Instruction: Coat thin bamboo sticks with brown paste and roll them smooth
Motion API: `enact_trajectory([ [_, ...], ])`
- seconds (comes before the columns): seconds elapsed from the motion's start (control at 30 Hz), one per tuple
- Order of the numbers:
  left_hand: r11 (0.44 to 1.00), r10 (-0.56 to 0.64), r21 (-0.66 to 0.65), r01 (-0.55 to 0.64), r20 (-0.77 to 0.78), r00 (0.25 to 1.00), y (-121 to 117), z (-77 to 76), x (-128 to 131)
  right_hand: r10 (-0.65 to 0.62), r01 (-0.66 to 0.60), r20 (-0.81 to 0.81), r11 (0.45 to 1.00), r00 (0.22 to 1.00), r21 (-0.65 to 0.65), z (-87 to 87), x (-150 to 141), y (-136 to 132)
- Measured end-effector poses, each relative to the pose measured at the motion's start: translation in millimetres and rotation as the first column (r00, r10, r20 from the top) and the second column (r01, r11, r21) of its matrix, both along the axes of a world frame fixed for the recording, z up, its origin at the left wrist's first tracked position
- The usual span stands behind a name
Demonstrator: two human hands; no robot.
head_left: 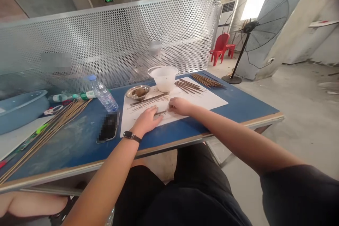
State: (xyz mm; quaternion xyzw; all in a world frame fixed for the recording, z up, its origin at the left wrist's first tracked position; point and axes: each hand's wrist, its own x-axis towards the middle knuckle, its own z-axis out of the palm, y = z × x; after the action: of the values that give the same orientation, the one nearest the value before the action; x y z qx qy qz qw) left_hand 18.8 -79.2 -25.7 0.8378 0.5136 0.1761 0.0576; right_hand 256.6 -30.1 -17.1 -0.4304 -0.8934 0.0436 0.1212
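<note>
On a white sheet of paper (212,103), a short dark brown stick (160,112) lies between my two hands. My left hand (146,121), with a black band on the wrist, rests on the paper with fingers stretched and thumb apart, at the stick's left end. Curled fingers of my right hand (180,106) press down near the right end; what they grip is hidden. Thin brown sticks (149,101) lie just beyond my hands. Behind them stands a metal bowl (129,93) with a brown lump (140,93) in it. Thicker brown sticks (188,86) lie in a row farther right.
A white bucket (165,79) stands at the back of the blue table (254,110). To the left are a water bottle (104,93), a phone (108,127), long thin sticks (59,120) and a blue basin (23,107). A perforated metal screen (119,39) borders the back.
</note>
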Motion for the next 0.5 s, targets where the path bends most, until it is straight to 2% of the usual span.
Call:
enact_trajectory([
  [0.13, 0.999, 0.002, -0.04, -0.007, -0.112, 0.994, -22, 2.9, 8, -0.005, 0.005, -0.001, 0.999, 1.0, 0.046, -0.7, -10, -18],
  [0.23, 1.0, -0.012, -0.005, 0.012, -0.156, 0.988, -45, 6.7, 10, 0.139, -0.135, -0.046, 0.988, 0.989, 0.081, -11.9, -25, -44],
  [0.33, 0.999, -0.052, -0.018, 0.049, -0.17, 0.984, -68, 6.9, 9, 0.222, -0.221, -0.044, 0.975, 0.974, 0.039, -22.7, -36, -69],
  [0.43, 0.996, -0.052, -0.078, 0.038, -0.183, 0.982, -83, 3.1, 8, 0.208, -0.208, -0.019, 0.978, 0.978, 0.001, -25.2, -39, -86],
  [0.5, 0.994, -0.051, -0.102, 0.033, -0.179, 0.982, -84, 0.4, 9, 0.199, -0.199, -0.012, 0.98, 0.98, -0.03, -23.6, -39, -89],
])
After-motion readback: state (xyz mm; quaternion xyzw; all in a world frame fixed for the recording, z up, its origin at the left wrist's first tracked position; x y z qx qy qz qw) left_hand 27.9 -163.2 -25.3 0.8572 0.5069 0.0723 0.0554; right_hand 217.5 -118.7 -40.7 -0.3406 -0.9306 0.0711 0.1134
